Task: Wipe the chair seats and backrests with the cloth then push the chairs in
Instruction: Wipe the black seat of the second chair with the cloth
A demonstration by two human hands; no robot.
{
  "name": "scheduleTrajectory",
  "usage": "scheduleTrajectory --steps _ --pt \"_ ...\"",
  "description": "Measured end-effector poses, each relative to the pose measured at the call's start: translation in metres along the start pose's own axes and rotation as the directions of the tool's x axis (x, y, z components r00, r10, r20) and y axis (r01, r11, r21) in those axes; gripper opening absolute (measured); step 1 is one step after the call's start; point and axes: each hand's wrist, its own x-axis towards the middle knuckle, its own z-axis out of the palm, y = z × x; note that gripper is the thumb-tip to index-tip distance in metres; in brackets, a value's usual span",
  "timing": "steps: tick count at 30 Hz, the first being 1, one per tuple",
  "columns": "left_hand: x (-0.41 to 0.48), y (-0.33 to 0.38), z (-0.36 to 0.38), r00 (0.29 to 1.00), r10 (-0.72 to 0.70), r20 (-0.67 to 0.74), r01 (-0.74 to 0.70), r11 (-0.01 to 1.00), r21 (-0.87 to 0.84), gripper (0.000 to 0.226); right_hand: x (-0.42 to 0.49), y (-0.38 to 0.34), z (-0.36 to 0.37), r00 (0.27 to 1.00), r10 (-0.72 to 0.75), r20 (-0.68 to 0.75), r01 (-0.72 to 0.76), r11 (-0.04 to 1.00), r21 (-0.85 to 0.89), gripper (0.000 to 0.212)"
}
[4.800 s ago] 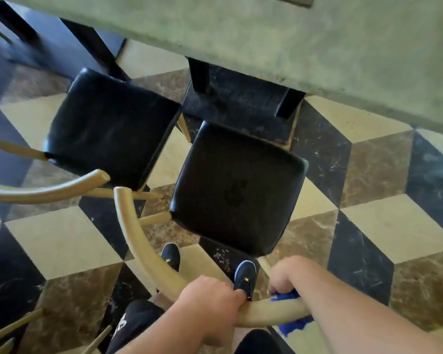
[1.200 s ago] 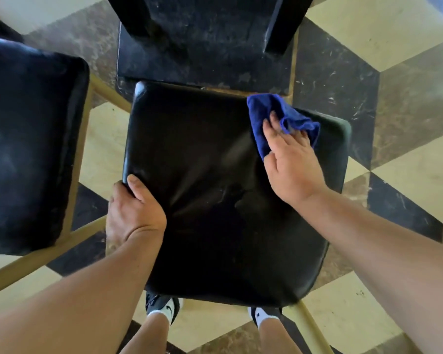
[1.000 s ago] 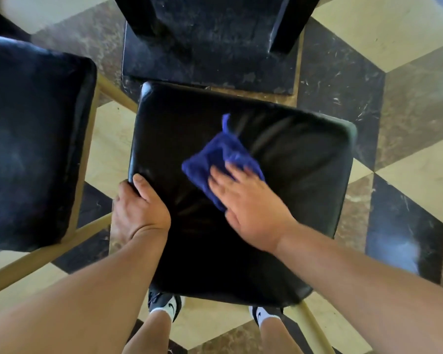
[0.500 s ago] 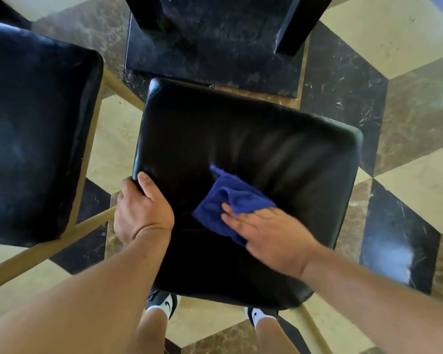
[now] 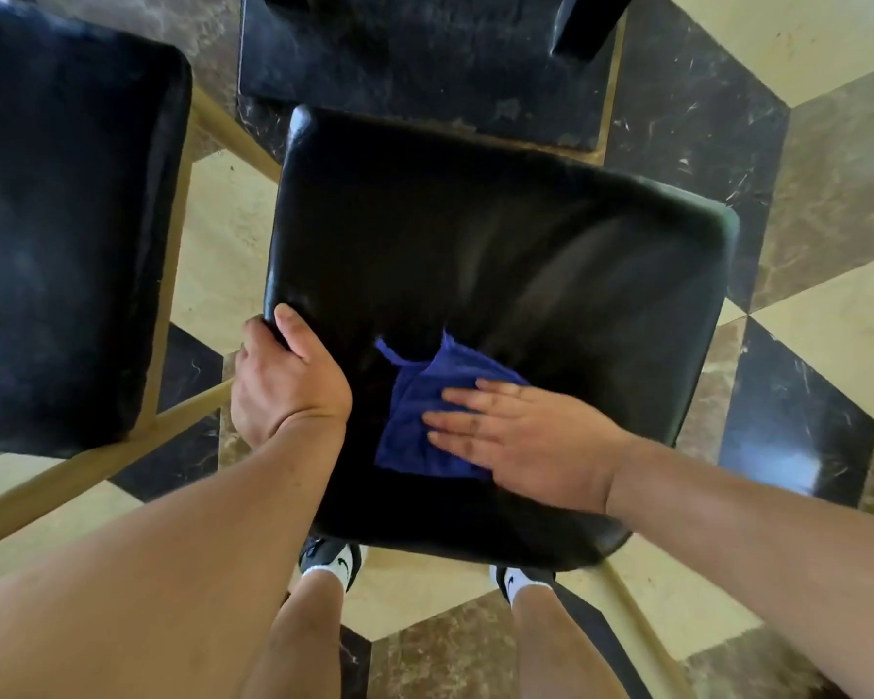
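Person stands directly over a chair, looking straight down. Black padded seat fills the centre of view; its glossy surface shows pale streaks across the far half.

Right hand lies flat, palm down, on the near half of the seat. Fingers are spread and extended, pointing toward the person's left, pressing the blue cloth against the upholstery. Grip here is released: no curl of the fingers round the fabric, only a flat press. The cloth is crumpled, with one corner sticking out toward the far side; its near-right part is hidden under the palm.

Left hand is clenched on the seat's left edge, thumb on top of the cushion, the other fingers wrapped down over the side and mostly out of sight.

Second black seat stands to the left, apart from the first, with floor showing between them. A pale wooden frame rail runs along its near side. Another pale wooden piece angles out from under the near right corner of the centre seat.

A dark table base sits just beyond the centre seat's far edge. Floor is patterned stone in cream, brown and black. Two dark shoes with white socks show below the seat's near edge.
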Motion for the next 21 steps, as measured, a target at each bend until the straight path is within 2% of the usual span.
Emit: scheduleTrajectory --steps 2,4,5,6,7,10,13,15,16,18,20,21 --pt "0.001 -0.001 0.001 1.0 0.004 -0.006 -0.004 1.0 -0.006 0.077 0.013 0.036 -0.016 0.967 0.215 -0.135 -0.214 0.977 0.019 0.067" --pt "0.003 -0.003 0.001 1.0 0.005 -0.014 -0.005 1.0 -0.008 0.077 0.027 0.045 -0.027 0.873 0.435 -0.219 -0.423 0.9 0.105 0.065" --pt "0.003 -0.003 0.002 1.0 0.006 -0.015 -0.006 1.0 -0.007 0.076 0.034 0.036 -0.025 0.839 0.491 -0.235 -0.476 0.871 0.121 0.066" --pt "0.003 -0.003 0.003 1.0 0.005 -0.016 -0.005 1.0 -0.008 0.076 0.038 0.021 -0.018 0.834 0.497 -0.239 -0.486 0.867 0.107 0.068" --pt "0.003 -0.003 0.003 1.0 0.003 -0.022 -0.003 1.0 -0.012 0.076 0.039 0.002 -0.008 0.868 0.445 -0.221 -0.44 0.895 0.077 0.07" --pt "0.002 -0.004 0.005 0.999 -0.005 -0.045 0.005 1.0 -0.01 0.076 0.015 -0.053 0.021 0.986 0.149 -0.078 -0.147 0.988 0.037 0.065" --pt "0.002 -0.005 0.004 0.998 0.009 -0.057 -0.008 1.0 0.005 0.075 -0.017 -0.061 0.033 0.992 -0.114 0.058 0.109 0.991 0.082 0.059" --pt "0.003 -0.007 0.005 0.998 0.012 -0.061 -0.011 1.0 0.007 0.073 -0.032 -0.041 0.028 0.97 -0.209 0.123 0.196 0.975 0.109 0.059" --pt "0.003 -0.007 0.005 0.998 0.01 -0.066 -0.009 1.0 0.004 0.073 -0.037 -0.024 0.022 0.967 -0.213 0.138 0.202 0.976 0.086 0.059" --pt "0.002 -0.006 0.005 0.998 0.006 -0.066 -0.006 1.0 -0.002 0.072 -0.043 0.02 0.006 0.988 -0.106 0.114 0.109 0.994 -0.023 0.062" --pt "0.001 -0.005 0.004 0.998 0.003 -0.059 -0.003 1.0 0.008 0.074 -0.045 0.064 -0.011 0.993 0.12 0.024 -0.117 0.988 -0.101 0.064" --pt "0.001 -0.004 0.003 0.998 0.002 -0.058 -0.001 1.0 0.012 0.075 -0.045 0.081 -0.019 0.969 0.242 -0.046 -0.245 0.964 -0.1 0.064"
